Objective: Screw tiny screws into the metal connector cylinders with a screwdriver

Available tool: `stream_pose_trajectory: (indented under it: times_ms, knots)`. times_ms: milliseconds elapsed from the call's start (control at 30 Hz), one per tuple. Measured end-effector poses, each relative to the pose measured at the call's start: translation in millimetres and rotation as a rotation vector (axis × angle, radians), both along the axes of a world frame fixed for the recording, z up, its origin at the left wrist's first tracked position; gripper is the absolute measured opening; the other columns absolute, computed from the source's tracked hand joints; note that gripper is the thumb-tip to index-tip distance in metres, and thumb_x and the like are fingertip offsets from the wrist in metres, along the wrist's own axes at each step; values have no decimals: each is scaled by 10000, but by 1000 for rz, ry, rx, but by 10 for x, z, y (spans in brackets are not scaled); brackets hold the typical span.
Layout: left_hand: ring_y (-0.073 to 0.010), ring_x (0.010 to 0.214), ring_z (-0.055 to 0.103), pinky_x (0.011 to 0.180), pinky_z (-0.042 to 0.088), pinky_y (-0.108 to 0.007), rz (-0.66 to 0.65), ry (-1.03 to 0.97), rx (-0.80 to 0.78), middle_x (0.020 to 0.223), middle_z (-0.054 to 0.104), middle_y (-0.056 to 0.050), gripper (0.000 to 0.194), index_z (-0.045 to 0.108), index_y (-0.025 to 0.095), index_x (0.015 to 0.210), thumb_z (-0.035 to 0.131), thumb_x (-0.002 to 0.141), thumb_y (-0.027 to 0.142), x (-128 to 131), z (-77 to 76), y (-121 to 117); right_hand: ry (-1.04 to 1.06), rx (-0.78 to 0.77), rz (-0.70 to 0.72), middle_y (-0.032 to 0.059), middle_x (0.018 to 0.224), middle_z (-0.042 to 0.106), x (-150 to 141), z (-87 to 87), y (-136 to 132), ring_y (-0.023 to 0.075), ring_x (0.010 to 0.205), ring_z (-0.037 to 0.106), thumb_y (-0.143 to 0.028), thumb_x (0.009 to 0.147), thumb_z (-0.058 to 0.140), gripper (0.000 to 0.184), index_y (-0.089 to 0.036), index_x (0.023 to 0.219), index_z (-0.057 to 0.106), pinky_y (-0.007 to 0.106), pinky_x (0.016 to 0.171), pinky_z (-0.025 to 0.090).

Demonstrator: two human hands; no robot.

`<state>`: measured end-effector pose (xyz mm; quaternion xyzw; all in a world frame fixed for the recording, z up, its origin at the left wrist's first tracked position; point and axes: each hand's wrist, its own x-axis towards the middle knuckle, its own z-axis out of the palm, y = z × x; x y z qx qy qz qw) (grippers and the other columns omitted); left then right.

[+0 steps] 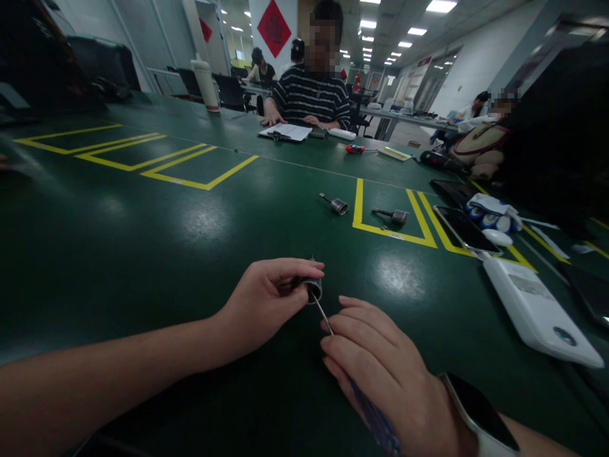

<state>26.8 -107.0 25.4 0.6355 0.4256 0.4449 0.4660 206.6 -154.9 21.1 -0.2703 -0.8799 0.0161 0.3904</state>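
Note:
My left hand (271, 298) is closed around a small metal hole saw (314, 291), its round open end turned toward me. My fingers cover much of its body. A screwdriver (321, 312) is in my right hand (380, 355), with a thin metal shaft and a bluish-purple see-through handle. Its tip reaches into the mouth of the cup; what it touches inside is hidden. Farther up the table lies a second hole saw (339, 206), and a third hole saw (398, 217) rests inside a yellow-taped box, with a tiny metal piece (383, 227) beside it.
On the right lie a white device (542, 311), a phone (464, 228) and a blue-and-white bundle (495, 212). A red screwdriver (354, 149) and a clipboard (285, 132) are across the green table (143, 266). A person in a striped shirt (309, 95) sits opposite; a cup (206, 87) stands far left.

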Motion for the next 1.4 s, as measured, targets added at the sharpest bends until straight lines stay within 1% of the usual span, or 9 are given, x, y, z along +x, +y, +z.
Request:
stream_pose_trajectory:
  times_ms: [167,333,467,667,767,900,1033,1233,1400]
  knots:
    - [-205,968,676,847,565,-301,18,19,10,1003,732,-59,209,734,174,818,599,677,101,3,13,-3,-16,14,-1,88,837,709,-7,3,2,178,847,671,-96,884,500,129,-93,879,628,372,911,544]
    - [-210,1000,664,870,557,-311,13,-4,-3,1022,727,-57,220,732,173,835,602,671,107,11,13,5,-17,27,-27,81,832,714,-17,20,-5,177,836,677,-104,895,477,153,-108,872,629,372,892,558]
    - [-214,993,667,877,552,-324,12,-16,-22,1019,727,-60,225,731,173,834,601,664,100,15,8,11,-20,27,-21,91,837,713,-12,26,-1,183,845,677,-92,892,476,154,-95,876,630,374,899,554]
    - [-205,1001,663,881,547,-306,5,-29,-14,1012,729,-66,211,720,160,832,588,681,94,8,-5,0,-4,12,-1,94,845,711,1,13,-2,182,853,672,-91,884,501,131,-83,889,631,370,910,547]
    - [-206,997,664,876,549,-307,0,-21,-15,1021,725,-71,207,715,158,835,583,691,92,7,-6,-2,-9,12,3,88,848,713,-6,16,-4,176,856,670,-96,893,488,147,-88,899,635,365,905,552]
    - [-202,975,671,873,551,-301,-8,-12,-17,1031,721,-75,203,711,151,849,581,702,101,9,-8,-1,-14,25,-21,90,848,717,-25,33,-9,180,859,674,-103,900,474,163,-93,884,636,367,896,556]
    - [-212,1006,659,886,548,-317,-15,-17,-14,1045,717,-74,209,705,151,866,586,701,107,6,-23,1,-12,42,-38,94,837,720,-27,39,-16,187,848,680,-91,898,468,169,-92,869,634,366,887,561]
    - [-203,1002,662,882,551,-308,1,-7,25,1026,723,-66,210,708,150,855,572,703,101,-1,-41,-4,-34,-3,-2,95,876,717,-5,5,6,189,874,672,-106,903,466,157,-107,912,622,381,911,549]
    - [-206,972,674,874,559,-323,5,-17,23,1021,725,-63,222,712,158,856,569,704,86,7,-13,-3,-36,3,-5,105,870,718,-5,32,5,198,876,672,-90,900,457,173,-95,894,630,369,902,553]
